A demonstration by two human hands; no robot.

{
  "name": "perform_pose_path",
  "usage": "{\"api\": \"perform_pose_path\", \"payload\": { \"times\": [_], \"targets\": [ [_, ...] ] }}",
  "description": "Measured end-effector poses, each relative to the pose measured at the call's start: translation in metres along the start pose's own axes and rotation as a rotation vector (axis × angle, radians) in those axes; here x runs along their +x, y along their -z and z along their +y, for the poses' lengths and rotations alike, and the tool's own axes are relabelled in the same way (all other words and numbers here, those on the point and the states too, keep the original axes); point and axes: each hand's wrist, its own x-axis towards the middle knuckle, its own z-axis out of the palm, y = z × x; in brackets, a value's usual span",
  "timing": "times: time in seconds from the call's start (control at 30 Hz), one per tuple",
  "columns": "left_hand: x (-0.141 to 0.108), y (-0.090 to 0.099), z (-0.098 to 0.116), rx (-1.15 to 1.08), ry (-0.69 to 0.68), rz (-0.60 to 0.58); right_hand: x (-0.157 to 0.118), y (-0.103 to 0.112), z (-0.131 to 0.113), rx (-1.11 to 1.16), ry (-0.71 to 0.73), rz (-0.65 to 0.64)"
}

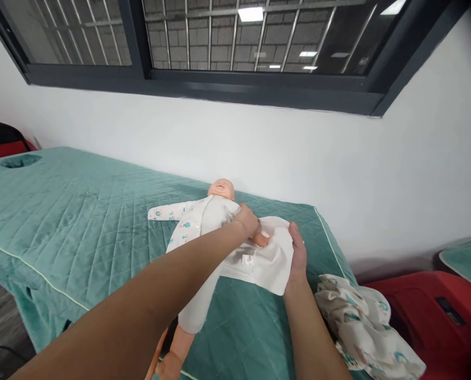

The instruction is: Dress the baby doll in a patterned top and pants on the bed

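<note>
A baby doll (221,188) lies on its back on the green quilted bed cover (101,206). A white printed garment (273,253) is around its torso, with one sleeve stretched out to the left and the other side spread open to the right. My left hand (248,219) is closed at the doll's shoulder and upper arm on the right side; what its fingers grip is partly hidden. The doll's small hand (261,240) shows just below it. My right hand (298,250) grips the outer edge of the spread garment, thumb on top.
A crumpled printed cloth (362,322) lies at the bed's right end, beside a red chair (421,311). Behind the bed are a white wall (259,153) and a dark-framed window (219,87). A face hole (20,161) shows at the bed's far left.
</note>
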Motion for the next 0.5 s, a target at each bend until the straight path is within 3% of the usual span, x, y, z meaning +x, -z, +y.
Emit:
{"api": "perform_pose_path", "payload": {
  "times": [0.23,0.5],
  "targets": [
    [0.0,-0.002,-0.003,-0.001,-0.015,0.009,-0.003,-0.005,0.013,0.016,0.05,-0.051],
    [-0.004,0.008,-0.014,-0.091,0.006,0.008,-0.01,-0.014,0.025,-0.042,0.041,-0.144]
  ]
}}
